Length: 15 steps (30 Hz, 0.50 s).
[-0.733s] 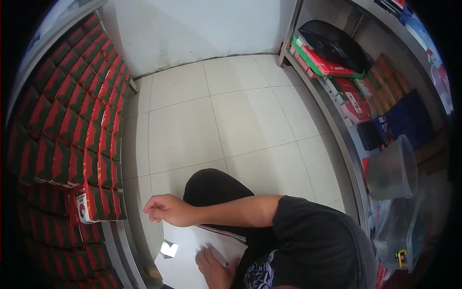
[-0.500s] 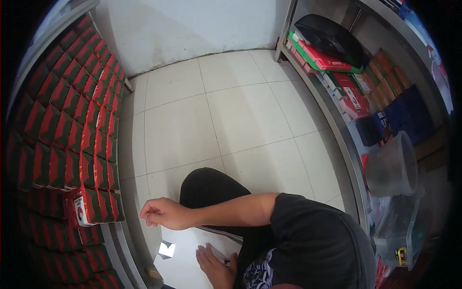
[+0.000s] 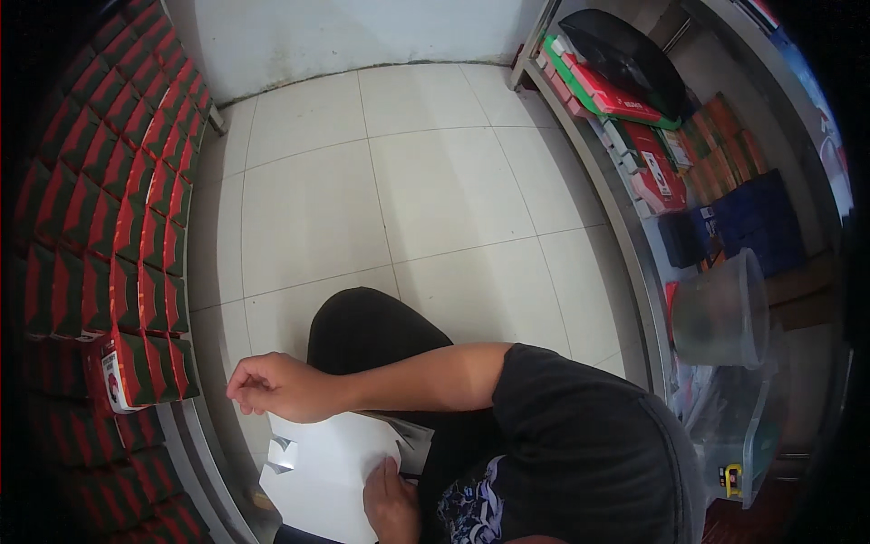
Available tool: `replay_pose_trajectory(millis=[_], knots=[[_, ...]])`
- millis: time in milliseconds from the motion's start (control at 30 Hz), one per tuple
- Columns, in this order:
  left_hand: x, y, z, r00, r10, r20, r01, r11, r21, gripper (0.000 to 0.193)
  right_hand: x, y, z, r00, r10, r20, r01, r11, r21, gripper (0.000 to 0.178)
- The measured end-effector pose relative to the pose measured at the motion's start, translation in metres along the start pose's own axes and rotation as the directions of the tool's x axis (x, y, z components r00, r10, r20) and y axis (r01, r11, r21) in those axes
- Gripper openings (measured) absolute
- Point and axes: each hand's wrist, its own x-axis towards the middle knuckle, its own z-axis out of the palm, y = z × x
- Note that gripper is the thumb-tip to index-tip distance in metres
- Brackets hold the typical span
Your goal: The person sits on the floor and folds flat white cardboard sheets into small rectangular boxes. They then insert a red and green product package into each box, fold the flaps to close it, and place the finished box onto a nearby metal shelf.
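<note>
A white card sheet (image 3: 326, 476) with a folded, notched flap on its left side lies over my lap. My left hand (image 3: 391, 503) grips it near its right edge, where the card curls upward beside the fingers. My right hand (image 3: 276, 385) hovers above the sheet's far edge. Its fingers are curled in and nothing shows between them. The right forearm reaches across from a dark sleeve and hides part of the sheet's far side. Beyond that arm rises my bent knee (image 3: 367, 322) in dark cloth.
Stacked red and dark green boxes (image 3: 136, 218) fill the rack on the left. On the right-hand metal shelf are a black case (image 3: 625, 63), red packages, a clear plastic tub (image 3: 720, 308) and a clear bin (image 3: 739, 435). Pale floor tiles (image 3: 453, 199) lie between the racks.
The white sheet has shifted and now curls at its right edge. My left hand's spread fingers have drawn in on it. The whole view has shifted slightly; my right hand stays curled.
</note>
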Motion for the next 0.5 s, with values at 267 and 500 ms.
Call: replay_pose_trajectory(millis=[267, 500], knots=[[0.013, 0.005, -0.053, 0.969, -0.243, 0.053, 0.246, 0.906, -0.344, 0.008, 0.0, -0.005, -0.006, 1.0, 0.019, -0.004, -0.018, 1.0, 0.016, 0.016], [-0.004, -0.019, -0.045, 0.855, -0.462, 0.237, 0.461, 0.463, -0.757, 0.022, 0.006, -0.01, -0.012, 1.0, 0.013, -0.001, -0.013, 0.998, 0.062, 0.018]])
